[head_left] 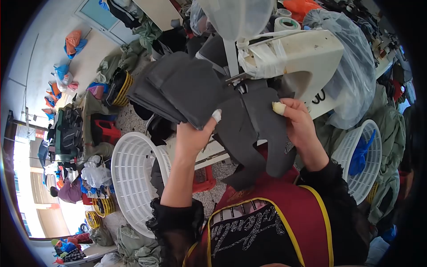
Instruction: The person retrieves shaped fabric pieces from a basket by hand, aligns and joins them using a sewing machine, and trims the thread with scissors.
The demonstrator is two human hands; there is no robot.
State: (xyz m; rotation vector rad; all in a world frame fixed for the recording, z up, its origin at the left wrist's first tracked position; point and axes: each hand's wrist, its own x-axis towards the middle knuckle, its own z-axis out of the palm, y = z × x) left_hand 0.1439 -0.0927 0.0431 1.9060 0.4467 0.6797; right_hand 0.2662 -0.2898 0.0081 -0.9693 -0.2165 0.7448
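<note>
My left hand point(194, 139), its thumb wrapped in white, is closed on the lower edge of a stack of dark grey fabric pieces point(189, 89). In front of me a cut fabric piece point(271, 129) with a seam line and curved lower parts hangs from the needle area of a sewing machine point(307, 51). My right hand point(302, 129) pinches the right edge of that piece, with a yellowish wrap on the thumb. The fingers behind the cloth are partly hidden on both sides.
A white plastic basket point(133, 178) stands at my left, and another white basket point(362, 164) with a blue bag at my right. A clear plastic bag point(351, 66) hangs beside the machine. Farther left are yellow baskets point(104, 207), cloth heaps and a person point(71, 190).
</note>
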